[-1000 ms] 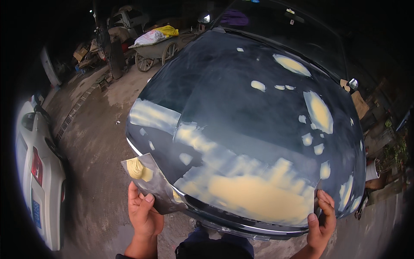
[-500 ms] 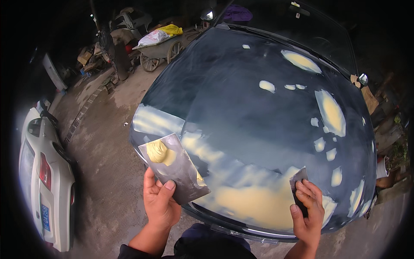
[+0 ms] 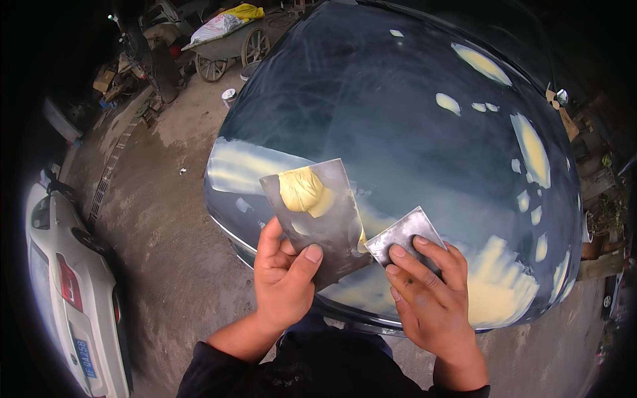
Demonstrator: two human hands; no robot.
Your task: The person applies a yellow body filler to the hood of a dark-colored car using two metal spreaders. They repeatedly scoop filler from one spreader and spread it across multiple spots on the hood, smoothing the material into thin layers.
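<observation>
White car (image 3: 63, 292) left, cart (image 3: 229, 40) beyond hood (image 3: 398, 99), hands w/ metal plates.

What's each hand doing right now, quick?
Left hand: closed on a metal mixing plate carrying yellow filler.
Right hand: closed on a small metal spreader.

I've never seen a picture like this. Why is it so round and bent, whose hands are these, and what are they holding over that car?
The camera sits on a person's head and looks down, and its very wide lens bends straight edges. The two hands are that person's own. The left hand holds a flat metal plate carrying a lump of yellow putty. The right hand holds a smaller metal scraper, its edge beside the plate. Under them is a dark car hood with pale yellow filler patches. A white car stands at the left, a cart behind.
</observation>
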